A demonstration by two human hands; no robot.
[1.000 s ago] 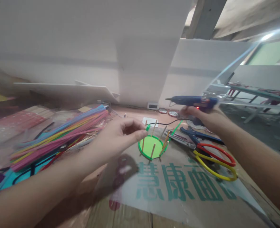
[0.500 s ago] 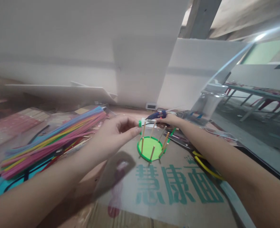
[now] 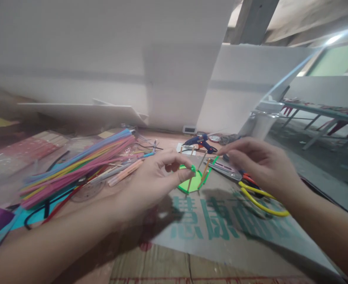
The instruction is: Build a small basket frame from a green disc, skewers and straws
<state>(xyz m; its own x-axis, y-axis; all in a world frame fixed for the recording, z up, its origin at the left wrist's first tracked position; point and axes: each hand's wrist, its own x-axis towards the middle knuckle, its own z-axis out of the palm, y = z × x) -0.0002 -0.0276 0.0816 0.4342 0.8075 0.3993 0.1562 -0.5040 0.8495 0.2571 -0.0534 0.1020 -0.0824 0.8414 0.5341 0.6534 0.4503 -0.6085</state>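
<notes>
White panels (image 3: 174, 86) stand behind the cluttered table (image 3: 168, 138), where a glue gun (image 3: 195, 140) lies. My left hand (image 3: 159, 173) pinches a small green piece (image 3: 193, 169) between thumb and forefinger, by the stick-ringed green base (image 3: 195, 184). My right hand (image 3: 262, 163) curls loosely near a green strip (image 3: 211, 169); whether it has hold of that, I cannot tell.

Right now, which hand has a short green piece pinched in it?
The left hand, its thumb and finger closed on the short green piece. The right hand is by the slanting green strip; I cannot tell whether it touches that.
</notes>
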